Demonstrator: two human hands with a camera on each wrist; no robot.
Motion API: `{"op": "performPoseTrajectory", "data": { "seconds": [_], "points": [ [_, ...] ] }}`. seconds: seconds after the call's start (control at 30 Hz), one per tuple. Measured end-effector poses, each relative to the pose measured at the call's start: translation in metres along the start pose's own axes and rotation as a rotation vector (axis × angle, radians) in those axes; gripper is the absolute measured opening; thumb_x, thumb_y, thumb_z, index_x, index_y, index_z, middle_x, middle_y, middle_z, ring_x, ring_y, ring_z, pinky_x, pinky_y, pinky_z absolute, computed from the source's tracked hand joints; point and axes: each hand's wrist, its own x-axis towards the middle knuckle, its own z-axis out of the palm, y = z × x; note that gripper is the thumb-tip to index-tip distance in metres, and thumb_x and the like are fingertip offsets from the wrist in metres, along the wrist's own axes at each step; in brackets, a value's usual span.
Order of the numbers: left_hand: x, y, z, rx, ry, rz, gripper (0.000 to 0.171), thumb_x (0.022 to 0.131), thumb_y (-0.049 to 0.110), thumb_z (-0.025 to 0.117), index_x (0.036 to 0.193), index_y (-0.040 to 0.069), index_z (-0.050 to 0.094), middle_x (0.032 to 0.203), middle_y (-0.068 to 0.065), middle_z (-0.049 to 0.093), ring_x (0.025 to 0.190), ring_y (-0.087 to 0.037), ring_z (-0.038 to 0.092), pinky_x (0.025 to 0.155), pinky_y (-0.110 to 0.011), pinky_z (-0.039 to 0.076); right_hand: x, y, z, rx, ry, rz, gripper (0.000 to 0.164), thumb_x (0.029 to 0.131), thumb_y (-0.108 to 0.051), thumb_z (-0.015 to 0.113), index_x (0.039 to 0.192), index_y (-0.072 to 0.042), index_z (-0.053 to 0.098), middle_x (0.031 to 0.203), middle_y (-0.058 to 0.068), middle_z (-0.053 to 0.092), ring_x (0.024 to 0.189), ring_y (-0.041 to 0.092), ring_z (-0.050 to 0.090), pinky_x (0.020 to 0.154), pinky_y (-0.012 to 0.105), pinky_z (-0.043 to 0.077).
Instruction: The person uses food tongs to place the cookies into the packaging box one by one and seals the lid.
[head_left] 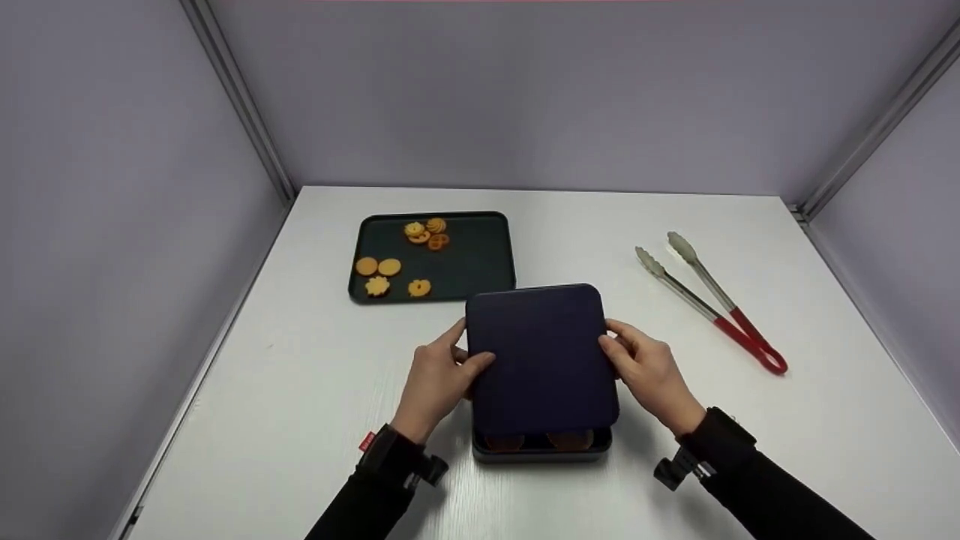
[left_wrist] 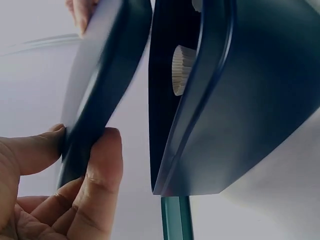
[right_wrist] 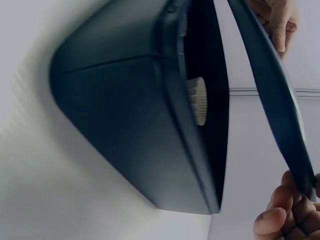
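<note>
Both hands hold a dark blue rectangular lid by its two sides. The left hand pinches the left edge, thumb on top and fingers beneath, as the left wrist view also shows. My right hand grips the opposite edge. Under the lid stands a dark tin box on the table, and the lid is tilted above it with a gap between. Through that gap paper baking cups show inside the tin, with round brown tops in the head view. Most of the tin's inside is hidden by the lid.
Behind the tin lies a dark baking tray with several cookies on its left half. Metal tongs with red handles lie spread on the right of the white table. Grey panels enclose the table at the back and sides.
</note>
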Motion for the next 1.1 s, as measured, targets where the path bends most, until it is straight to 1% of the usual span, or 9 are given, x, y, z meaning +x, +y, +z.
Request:
{"op": "performPoseTrajectory", "data": {
  "seconds": [0.2, 0.4, 0.63, 0.73, 0.87, 1.03, 1.07, 1.1],
  "points": [
    [-0.001, -0.003, 0.002, 0.045, -0.02, -0.025, 0.064, 0.096, 0.027, 0.074, 0.152, 0.008, 0.049, 0.071, 0.002, 0.065, 0.047, -0.014, 0.063, 0.049, -0.03, 0.05, -0.003, 0.007, 0.005, -0.031, -0.034, 0.046, 0.036, 0.104, -0.018, 0.062, 0.133, 0.002, 0.064, 0.07, -0.002, 0.06, 0.061, 0.009, 0.055, 0.061, 0.023, 0.046],
    [0.0, -0.005, 0.004, 0.078, -0.044, -0.054, 0.065, 0.096, 0.027, 0.073, 0.152, 0.005, 0.048, 0.066, 0.004, 0.062, 0.045, -0.012, 0.06, 0.049, -0.029, 0.048, -0.008, 0.013, 0.009, -0.064, -0.085, 0.056, 0.041, 0.106, -0.022, 0.057, 0.14, 0.002, 0.059, 0.069, -0.002, 0.057, 0.057, 0.009, 0.051, 0.057, 0.024, 0.042],
    [0.0, -0.009, 0.008, 0.126, -0.055, -0.065, 0.06, 0.097, 0.028, 0.072, 0.149, 0.006, 0.052, 0.059, 0.004, 0.059, 0.043, -0.011, 0.056, 0.045, -0.029, 0.046, -0.009, 0.019, 0.015, -0.111, -0.082, 0.039, 0.041, 0.106, -0.019, 0.057, 0.139, 0.005, 0.058, 0.067, -0.003, 0.054, 0.053, 0.007, 0.047, 0.054, 0.025, 0.04],
    [0.0, -0.012, 0.008, 0.175, -0.044, -0.054, 0.056, 0.097, 0.029, 0.072, 0.145, 0.007, 0.056, 0.057, 0.006, 0.055, 0.045, -0.008, 0.052, 0.046, -0.026, 0.041, -0.009, 0.02, 0.017, -0.141, -0.077, 0.019, 0.039, 0.106, -0.017, 0.057, 0.138, 0.007, 0.059, 0.067, -0.004, 0.055, 0.053, 0.007, 0.046, 0.054, 0.025, 0.039],
    [0.001, -0.017, 0.011, 0.246, -0.027, -0.036, 0.055, 0.096, 0.032, 0.071, 0.142, 0.005, 0.058, 0.057, 0.007, 0.051, 0.048, -0.008, 0.045, 0.049, -0.026, 0.037, -0.009, 0.021, 0.019, -0.171, -0.076, 0.01, 0.038, 0.106, -0.014, 0.056, 0.137, 0.008, 0.059, 0.069, -0.005, 0.057, 0.054, 0.007, 0.046, 0.055, 0.025, 0.039],
    [0.001, -0.021, 0.014, 0.283, -0.035, -0.046, 0.057, 0.096, 0.036, 0.07, 0.142, 0.004, 0.058, 0.058, 0.006, 0.053, 0.05, -0.009, 0.047, 0.052, -0.029, 0.038, -0.011, 0.021, 0.02, -0.19, -0.094, 0.042, 0.039, 0.107, -0.014, 0.054, 0.139, 0.008, 0.058, 0.067, -0.003, 0.054, 0.054, 0.009, 0.045, 0.056, 0.025, 0.038],
    [0.001, -0.021, 0.014, 0.281, -0.038, -0.049, 0.057, 0.096, 0.036, 0.07, 0.143, 0.004, 0.058, 0.058, 0.006, 0.054, 0.05, -0.009, 0.047, 0.053, -0.029, 0.039, -0.011, 0.022, 0.02, -0.195, -0.097, 0.047, 0.04, 0.107, -0.015, 0.054, 0.139, 0.008, 0.057, 0.067, -0.001, 0.055, 0.055, 0.01, 0.046, 0.057, 0.026, 0.039],
    [0.001, -0.022, 0.015, 0.277, -0.04, -0.051, 0.057, 0.096, 0.036, 0.07, 0.143, 0.004, 0.058, 0.058, 0.006, 0.054, 0.05, -0.009, 0.048, 0.053, -0.03, 0.039, -0.012, 0.022, 0.02, -0.201, -0.096, 0.047, 0.04, 0.107, -0.015, 0.054, 0.139, 0.008, 0.057, 0.071, 0.001, 0.06, 0.058, 0.01, 0.049, 0.059, 0.027, 0.042]
  ]
}}
